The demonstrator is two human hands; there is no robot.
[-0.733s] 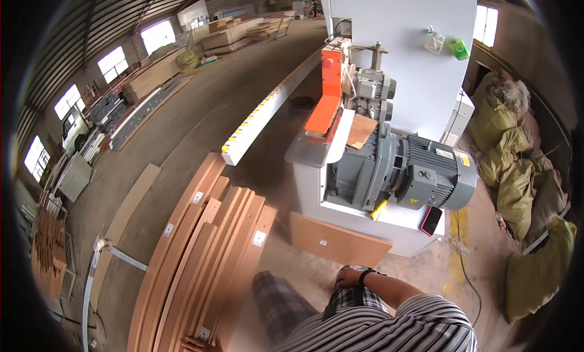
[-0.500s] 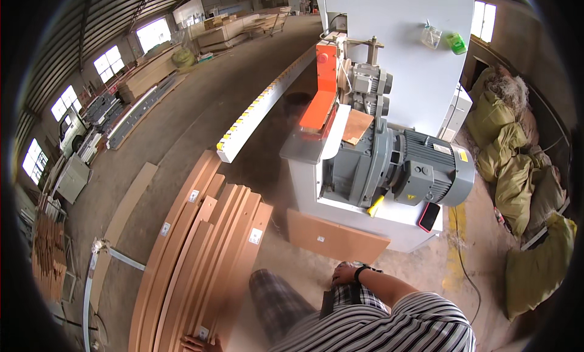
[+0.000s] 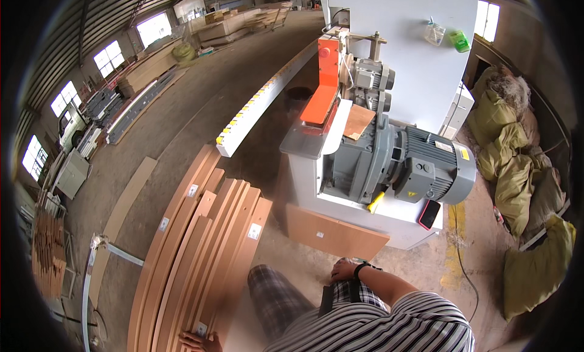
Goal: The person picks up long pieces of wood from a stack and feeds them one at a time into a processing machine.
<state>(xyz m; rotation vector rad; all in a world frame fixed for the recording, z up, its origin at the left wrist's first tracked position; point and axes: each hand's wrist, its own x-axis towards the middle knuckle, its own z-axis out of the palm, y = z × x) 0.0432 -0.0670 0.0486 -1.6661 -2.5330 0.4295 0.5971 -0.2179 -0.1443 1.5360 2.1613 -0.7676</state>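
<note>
Long reddish-brown boards (image 3: 204, 248) with small white labels stand side by side in a stack at my left. On their near end lies my left hand (image 3: 201, 342), fingers stretched out and apart, touching the boards without gripping one; the lower picture edge cuts it off. My right hand (image 3: 345, 270), with a black band at the wrist, rests over my knee in plaid cloth. It holds nothing that I can see, and its fingers lie loosely along the leg. Another brown board (image 3: 334, 230) leans against the machine's base ahead of me.
Ahead stands a machine with a grey motor (image 3: 426, 164), an orange guard (image 3: 319, 105) and a long white rail (image 3: 261, 105). A phone (image 3: 429, 214) and a yellow tool (image 3: 376, 202) lie on its base. Stuffed sacks (image 3: 514, 169) line the right; a metal frame (image 3: 91, 285) stands left.
The view has shifted slightly, so the boards and my left hand sit a little higher in the picture. Both hands stay in their places.
</note>
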